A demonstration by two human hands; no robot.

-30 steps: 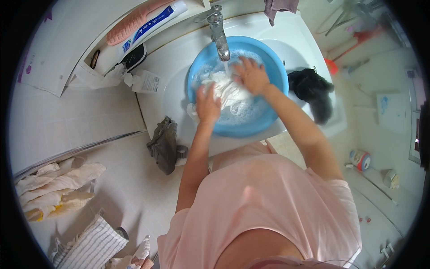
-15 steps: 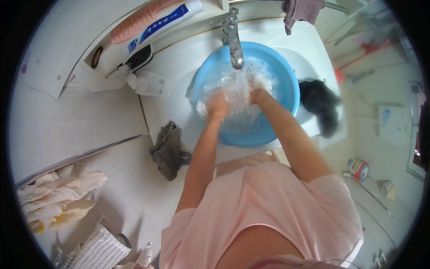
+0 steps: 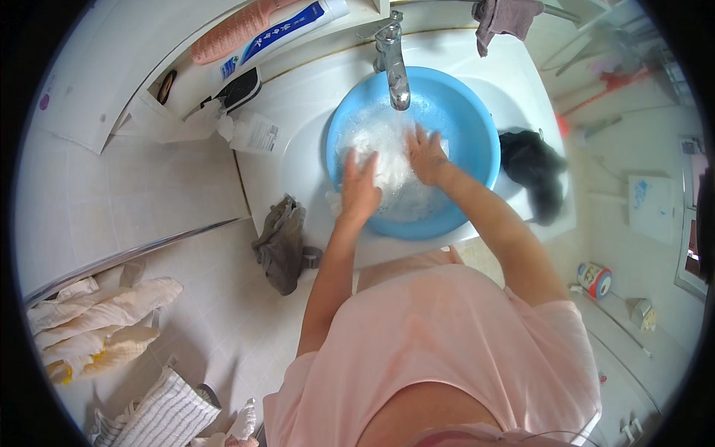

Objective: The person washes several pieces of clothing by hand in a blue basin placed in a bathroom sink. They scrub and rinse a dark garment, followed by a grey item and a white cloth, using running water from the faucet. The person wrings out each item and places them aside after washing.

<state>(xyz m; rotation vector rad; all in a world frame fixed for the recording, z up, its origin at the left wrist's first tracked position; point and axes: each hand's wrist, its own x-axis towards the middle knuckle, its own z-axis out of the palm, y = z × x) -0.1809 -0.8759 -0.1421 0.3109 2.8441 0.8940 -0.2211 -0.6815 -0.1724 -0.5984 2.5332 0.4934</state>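
A blue plastic basin (image 3: 477, 134) sits in a white sink, full of foamy water. A white cloth (image 3: 391, 167) lies in the suds. My left hand (image 3: 360, 190) presses on the cloth's left side and my right hand (image 3: 426, 155) presses on its right side, fingers spread over it. A chrome tap (image 3: 392, 63) above the basin runs water into it just beyond my right hand.
A dark garment (image 3: 532, 171) lies on the white sink (image 3: 305, 134) rim at right, and a grey-brown cloth (image 3: 281, 242) hangs off its left edge. A shelf (image 3: 253, 30) behind holds tubes. Cream towels (image 3: 97, 320) and a striped cloth (image 3: 167, 413) lie lower left. A small tin (image 3: 594, 279) stands on the floor.
My hands have shifted within the basin, rubbing the white cloth; they were close together half a second ago and are now slightly apart. The view has tilted, moving the basin lower in frame.
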